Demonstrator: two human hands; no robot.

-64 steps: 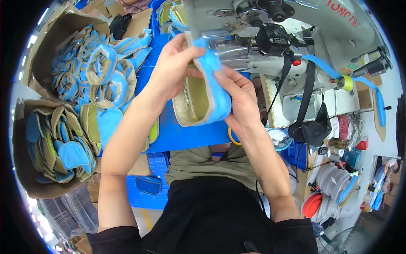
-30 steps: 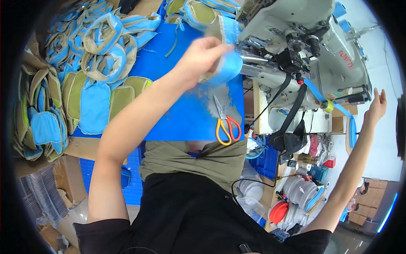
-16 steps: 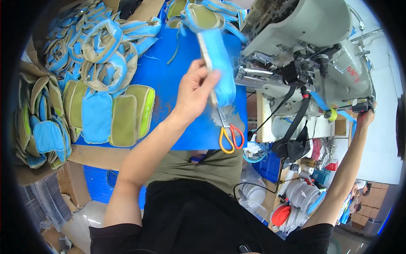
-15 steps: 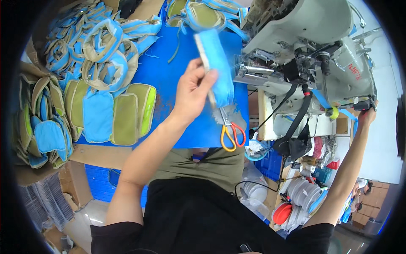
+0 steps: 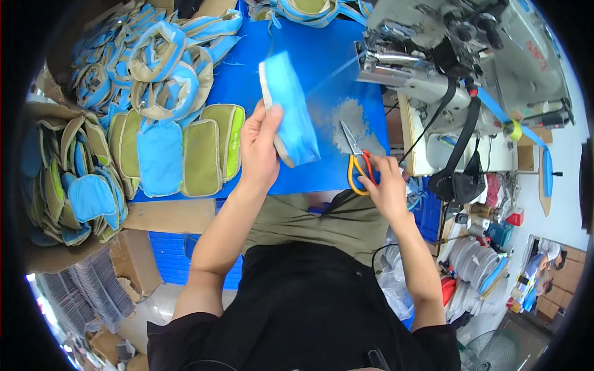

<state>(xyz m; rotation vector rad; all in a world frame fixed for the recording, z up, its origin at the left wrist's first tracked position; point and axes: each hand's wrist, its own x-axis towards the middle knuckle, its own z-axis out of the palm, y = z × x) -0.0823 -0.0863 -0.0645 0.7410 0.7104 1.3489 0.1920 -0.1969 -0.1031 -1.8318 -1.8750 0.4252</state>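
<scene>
A blue fabric band (image 5: 292,117) with a cream edge hangs over the blue tabletop in my left hand (image 5: 260,139), the thumb on its face and the fingers curled behind. From near it a thin pale blue strip (image 5: 338,72) runs to the sewing machine (image 5: 396,65). My right hand (image 5: 390,188) is at the scissors (image 5: 357,154), which have one red and one yellow-orange handle loop. Its thumb and fingers close around the red loop. The blades are slightly apart and point away from me, above a worn grey patch of the tabletop.
Olive and blue fabric pouches (image 5: 202,157) line the table's left front. Behind them is a heap of blue and cream fabric rings (image 5: 158,52). A cardboard box (image 5: 37,247) with more pouches stands at the left. Black straps (image 5: 461,130) hang below the machine at the right.
My right hand has come from the far right side of the machine to the scissors and taken hold of them. The blue band has shifted left and slightly down with my left hand.
</scene>
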